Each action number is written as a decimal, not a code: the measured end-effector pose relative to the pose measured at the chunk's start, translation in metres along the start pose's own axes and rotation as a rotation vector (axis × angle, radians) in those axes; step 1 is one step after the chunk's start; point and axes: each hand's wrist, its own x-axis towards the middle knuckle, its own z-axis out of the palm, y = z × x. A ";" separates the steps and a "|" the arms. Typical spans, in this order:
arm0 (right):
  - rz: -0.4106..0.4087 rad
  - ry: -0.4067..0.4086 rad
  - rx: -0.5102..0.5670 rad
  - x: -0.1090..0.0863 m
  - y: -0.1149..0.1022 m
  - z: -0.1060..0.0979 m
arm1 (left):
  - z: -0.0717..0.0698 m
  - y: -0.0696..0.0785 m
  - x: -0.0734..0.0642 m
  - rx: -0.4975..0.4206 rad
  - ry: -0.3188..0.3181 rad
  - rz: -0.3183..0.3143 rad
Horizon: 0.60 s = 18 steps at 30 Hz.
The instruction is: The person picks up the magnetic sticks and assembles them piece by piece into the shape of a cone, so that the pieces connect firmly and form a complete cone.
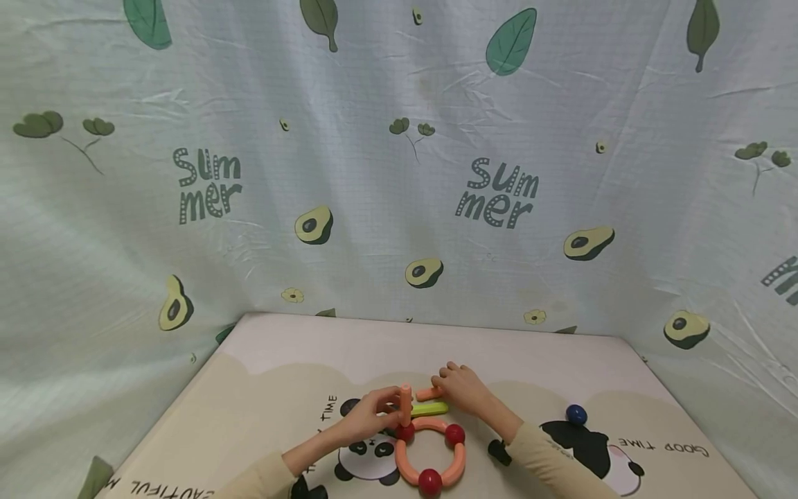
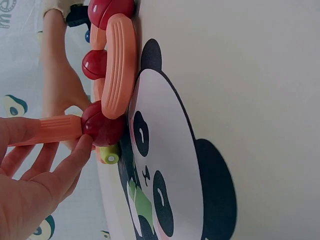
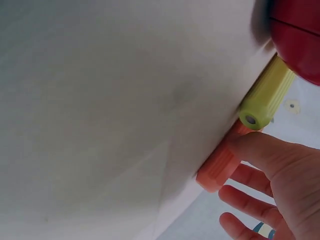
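Note:
Near the table's middle lies a ring of curved orange pieces [image 1: 408, 466] joined by red balls [image 1: 430, 482]. My left hand [image 1: 370, 418] holds a straight orange rod [image 1: 406, 405] upright on the ring's left ball [image 2: 102, 125], with fingertips touching that ball. The rod's end meets the ball in the left wrist view. Behind the ring, a yellow-green rod [image 1: 430, 409] lies flat. Beyond it my right hand [image 1: 464, 389] pinches another orange rod [image 3: 215, 172] lying on the table; its far end is hidden by the thumb and the green rod in the right wrist view.
A blue ball [image 1: 576, 414] sits to the right, beside a printed black-and-white animal. The pale table [image 1: 280, 346] carries panda prints and lettering. A curtain [image 1: 374, 173] with leaves and avocados hangs behind it.

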 end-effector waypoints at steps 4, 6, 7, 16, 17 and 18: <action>0.008 0.009 -0.007 0.000 0.002 0.002 | -0.001 0.000 0.001 -0.012 -0.001 -0.012; -0.002 0.027 -0.036 -0.001 0.003 0.002 | -0.001 0.000 0.001 -0.011 0.000 -0.013; -0.010 0.038 -0.051 -0.001 0.004 0.002 | -0.001 0.000 0.001 -0.010 0.000 -0.013; -0.008 0.091 -0.065 -0.013 0.010 -0.004 | -0.001 -0.001 0.001 -0.023 -0.005 -0.023; -0.004 0.098 -0.064 -0.015 0.010 -0.005 | -0.001 -0.001 0.001 -0.022 -0.005 -0.024; -0.001 0.110 -0.061 -0.018 0.011 -0.006 | 0.000 -0.001 0.001 -0.022 -0.005 -0.026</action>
